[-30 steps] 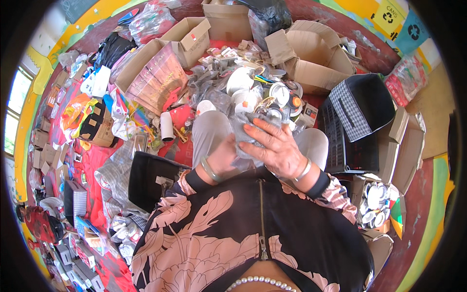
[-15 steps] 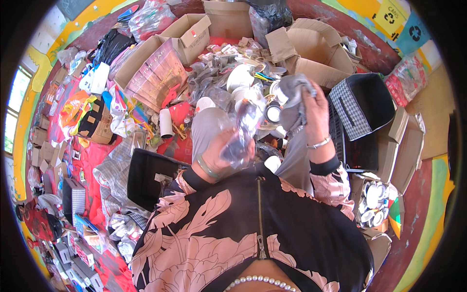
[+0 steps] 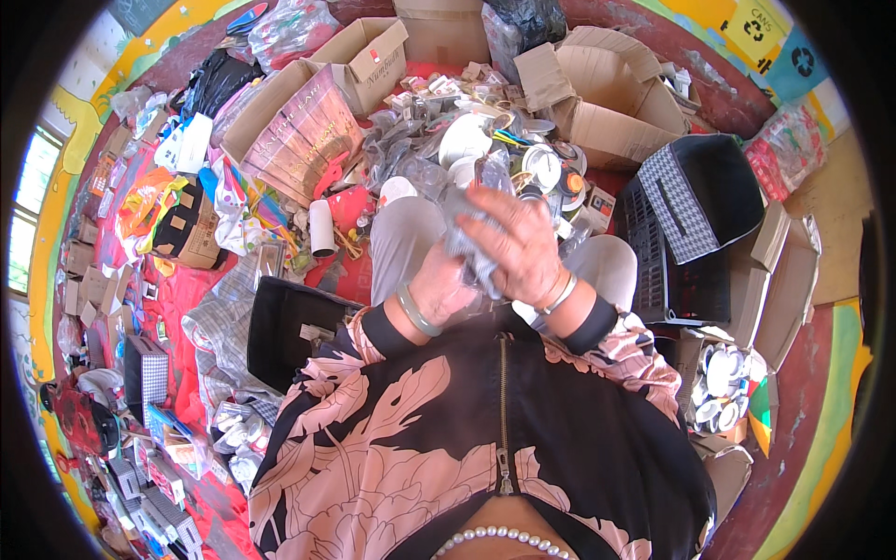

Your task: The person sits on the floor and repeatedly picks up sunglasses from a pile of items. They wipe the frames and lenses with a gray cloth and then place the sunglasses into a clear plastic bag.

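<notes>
Landmark: grey knees (image 3: 403, 238), person seated, all places given from here
Left hand (image 3: 446, 287): just above the knees, closed on the lower end of a crumpled clear plastic piece; green bangle (image 3: 416, 312) at the wrist
Right hand (image 3: 521, 245): over the knees, fingers spread and curled down over the top of the same piece, pressing it against the left hand; silver bangle (image 3: 560, 296) at the wrist
Plastic (image 3: 473, 245): clear, crushed, held between both hands above the knees; exact kind cannot be told
Pile (image 3: 485, 145): just beyond the knees, white lids, cups and clear plastic scrap heaped together
Roll (image 3: 321, 228): white tube, upright, left of the knees on the red cloth
Boxes: open cardboard box (image 3: 597, 121) beyond the knees to the right; another box (image 3: 373, 58) beyond to the left
Basket (image 3: 695, 224): black, checked lining, right of the knees
Black bin (image 3: 280, 327): near left of the knees, beside the left forearm
Lids tub (image 3: 723, 373): right and nearer than the knees, full of white round lids
Red cloth (image 3: 187, 289): far left of the knees, strewn with packets and cartons
</notes>
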Available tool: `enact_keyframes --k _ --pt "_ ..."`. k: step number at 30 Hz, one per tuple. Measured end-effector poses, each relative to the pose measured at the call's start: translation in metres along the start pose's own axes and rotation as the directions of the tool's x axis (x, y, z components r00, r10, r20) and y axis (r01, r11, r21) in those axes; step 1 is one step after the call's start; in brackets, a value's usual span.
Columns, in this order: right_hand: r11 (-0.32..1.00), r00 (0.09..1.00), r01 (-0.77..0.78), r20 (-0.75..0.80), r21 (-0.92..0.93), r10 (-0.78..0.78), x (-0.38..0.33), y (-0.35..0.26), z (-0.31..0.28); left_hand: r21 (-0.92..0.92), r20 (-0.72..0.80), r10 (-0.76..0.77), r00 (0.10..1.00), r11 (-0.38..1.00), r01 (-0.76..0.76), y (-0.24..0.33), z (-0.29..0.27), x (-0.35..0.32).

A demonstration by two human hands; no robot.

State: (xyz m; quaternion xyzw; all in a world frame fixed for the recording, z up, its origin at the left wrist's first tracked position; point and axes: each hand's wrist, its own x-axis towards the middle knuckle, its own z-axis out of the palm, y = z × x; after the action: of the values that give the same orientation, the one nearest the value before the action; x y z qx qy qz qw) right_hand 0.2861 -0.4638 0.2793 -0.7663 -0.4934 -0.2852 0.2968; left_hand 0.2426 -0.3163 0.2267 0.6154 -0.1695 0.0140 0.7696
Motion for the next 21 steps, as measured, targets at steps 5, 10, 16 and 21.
enact_keyframes --k 5,10,16,21 --pt "0.993 0.982 -0.070 -0.169 0.098 0.085 0.009 0.018 0.007 -0.662 0.049 -0.365 0.930 0.685 0.304 -0.009 0.002 0.011" --pt "0.736 0.701 -0.593 -0.240 0.326 0.671 -0.001 0.071 0.012 -0.506 0.119 -0.351 0.929 0.783 0.362 -0.010 0.010 -0.001" --pt "-0.345 0.432 -0.042 0.328 0.938 0.840 -0.047 0.099 -0.024 -0.502 -0.074 -0.407 0.910 0.804 0.319 -0.015 -0.017 0.002" --pt "-0.244 0.203 -0.567 0.420 0.787 0.884 -0.105 0.106 -0.016 -0.504 -0.060 -0.459 0.887 0.780 0.369 -0.018 -0.022 -0.003"
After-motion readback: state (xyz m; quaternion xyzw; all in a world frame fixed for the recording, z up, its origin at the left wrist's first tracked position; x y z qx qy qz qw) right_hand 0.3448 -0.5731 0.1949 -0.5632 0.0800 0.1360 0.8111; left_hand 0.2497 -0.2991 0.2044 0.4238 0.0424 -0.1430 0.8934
